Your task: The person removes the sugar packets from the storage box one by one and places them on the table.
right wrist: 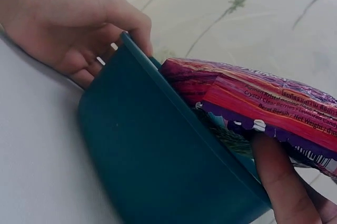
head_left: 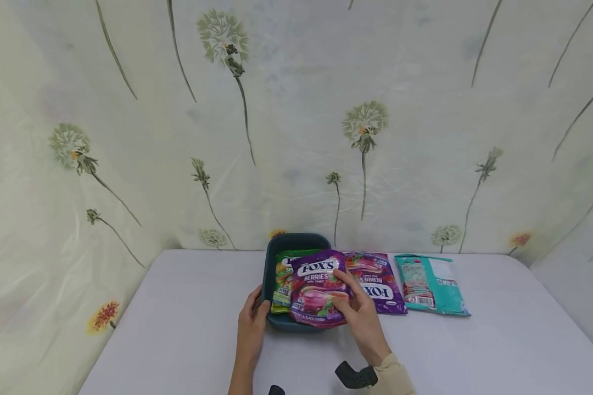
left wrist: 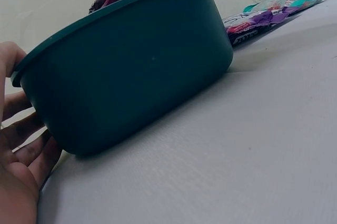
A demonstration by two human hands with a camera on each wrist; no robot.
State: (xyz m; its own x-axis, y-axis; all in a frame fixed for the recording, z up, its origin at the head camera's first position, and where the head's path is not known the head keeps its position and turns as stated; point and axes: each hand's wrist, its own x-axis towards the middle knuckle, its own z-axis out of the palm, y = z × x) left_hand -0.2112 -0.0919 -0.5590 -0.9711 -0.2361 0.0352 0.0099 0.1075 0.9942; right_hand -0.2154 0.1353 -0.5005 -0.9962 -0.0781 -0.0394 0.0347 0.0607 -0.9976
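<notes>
A dark teal plastic bin [head_left: 283,322] stands on the table, tilted in neither hand's grasp as far as the head view shows. My left hand [head_left: 251,323] grips its left side, thumb over the rim and fingers against the outer wall [left wrist: 126,71]. Between thumb and fingers, my right hand [head_left: 364,323] holds a purple Fox's Berries candy bag [head_left: 316,291] at its right side. That bag overlaps the bin's opening and hides much of the inside; in the right wrist view its end [right wrist: 184,79] reaches over the rim. A green candy bag [head_left: 281,299] lies inside the bin.
Right of the bin, another purple Fox's Berries bag [head_left: 382,291] lies on the white table [head_left: 188,329], printed upside down to me. Beside it is a teal bag [head_left: 449,291] with its barcode side up. A flower-patterned cloth [head_left: 296,137] hangs behind the table.
</notes>
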